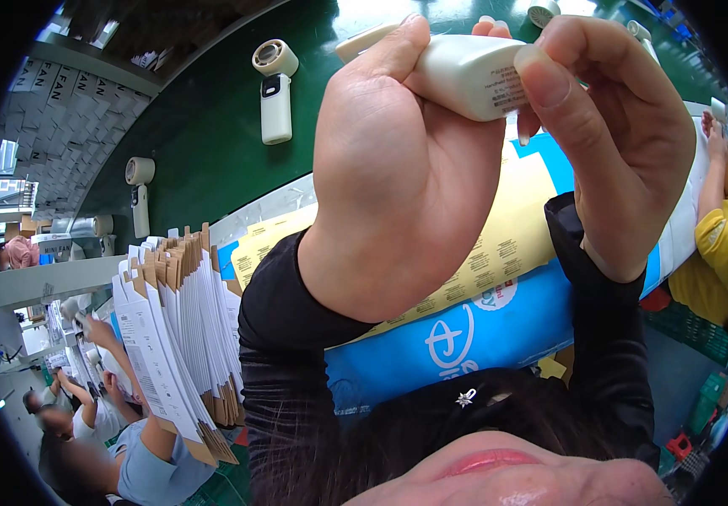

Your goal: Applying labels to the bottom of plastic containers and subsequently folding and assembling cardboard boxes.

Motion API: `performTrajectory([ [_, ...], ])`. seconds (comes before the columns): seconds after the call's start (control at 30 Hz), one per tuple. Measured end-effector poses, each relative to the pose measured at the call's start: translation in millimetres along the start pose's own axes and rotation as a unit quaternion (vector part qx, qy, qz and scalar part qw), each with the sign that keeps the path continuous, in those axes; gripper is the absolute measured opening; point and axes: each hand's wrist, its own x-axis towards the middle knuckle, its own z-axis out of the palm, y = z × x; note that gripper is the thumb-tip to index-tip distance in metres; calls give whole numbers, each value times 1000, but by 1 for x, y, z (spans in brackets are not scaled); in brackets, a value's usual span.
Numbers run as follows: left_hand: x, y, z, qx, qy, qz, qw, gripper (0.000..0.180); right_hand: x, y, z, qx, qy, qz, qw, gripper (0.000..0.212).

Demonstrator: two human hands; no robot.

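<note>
A cream handheld fan lies tilted in my left hand, whose thumb and fingers wrap round its body. Small dark print shows near the fan's lower end. My right hand is closed at that end, its thumb tip against the edge beside the print; its other fingertips are partly hidden. Below both hands, yellow sheets of printed labels lie on a blue and white plastic package. The fan's far end is mostly covered by my left hand.
More cream handheld fans lie on the green surface beyond my hands. A stack of flattened white boxes stands at my left. A co-worker's yellow sleeve shows at the right, and another person in light blue at the lower left.
</note>
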Motion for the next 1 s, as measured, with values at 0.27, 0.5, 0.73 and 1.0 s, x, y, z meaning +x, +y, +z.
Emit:
performTrajectory([
  [0.27, 0, 2, -2, -1, -34, -5, 999, 25, 1, 1, -1, 20, -7, 2, 1000, 21],
  [0.5, 0, 2, -3, 2, -42, -6, 999, 27, 1, 3, -3, 6, -21, -17, 1000, 22],
  [0.73, 2, 2, -6, 3, -50, -6, 999, 28, 0, 4, -2, 0, -12, -23, 1000, 22],
  [1.0, 1, 2, -6, 3, -56, -5, 998, 31, -1, 4, -1, -1, -6, -26, 1000, 21],
])
